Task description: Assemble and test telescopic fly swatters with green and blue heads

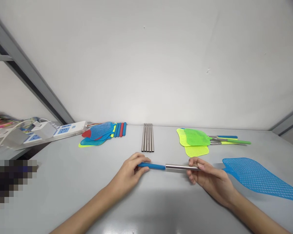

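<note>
My left hand [134, 167] is closed around the outer end of a blue handle grip [152, 166]. Pinched in my right hand [208, 177] is the metal rod of a fly swatter, whose blue mesh head [261, 178] extends to the right past my wrist. The free end of the metal rod [178, 167] points left and lies in line with the grip's inner end, the two ends almost touching. Whether they touch, I cannot tell. Both pieces are held roughly level above the grey table.
Several metal tubes [147, 138] lie side by side at the back. Left of them are loose handle grips [119, 130] and swatter heads [101, 131]. Green and yellow fly swatters [196, 138] lie stacked at right. A power strip [65, 129] with plugs stands at the far left.
</note>
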Tool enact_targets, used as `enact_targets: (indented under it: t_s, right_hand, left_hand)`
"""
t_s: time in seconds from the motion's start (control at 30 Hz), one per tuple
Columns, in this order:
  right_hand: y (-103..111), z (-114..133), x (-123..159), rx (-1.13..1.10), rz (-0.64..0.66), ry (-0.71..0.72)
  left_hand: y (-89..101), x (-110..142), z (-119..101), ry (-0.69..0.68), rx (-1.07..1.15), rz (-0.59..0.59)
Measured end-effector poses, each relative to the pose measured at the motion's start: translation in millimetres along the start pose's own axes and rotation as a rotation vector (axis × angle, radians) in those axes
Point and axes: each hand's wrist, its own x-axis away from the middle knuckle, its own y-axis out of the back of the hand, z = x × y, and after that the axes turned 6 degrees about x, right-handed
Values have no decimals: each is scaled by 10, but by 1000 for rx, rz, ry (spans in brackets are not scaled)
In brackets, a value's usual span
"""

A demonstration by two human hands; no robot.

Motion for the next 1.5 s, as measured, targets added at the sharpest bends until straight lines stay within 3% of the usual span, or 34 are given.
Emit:
enact_targets:
  t_s: [0.1, 0.37, 0.83, 1.5]
  right_hand:
    - [9, 3, 1, -13, -33, 9]
    - [29, 9, 4, -7, -52, 11]
    - [-10, 26, -4, 9, -37, 25]
    - [21, -21, -26, 22, -40, 23]
  left_hand:
    - [14, 21, -32, -119, -96, 100]
    - [4, 70, -67, -51, -106, 35]
    - [-18, 91, -113, -18, -29, 49]
    - [-93, 111, -80, -26, -173, 80]
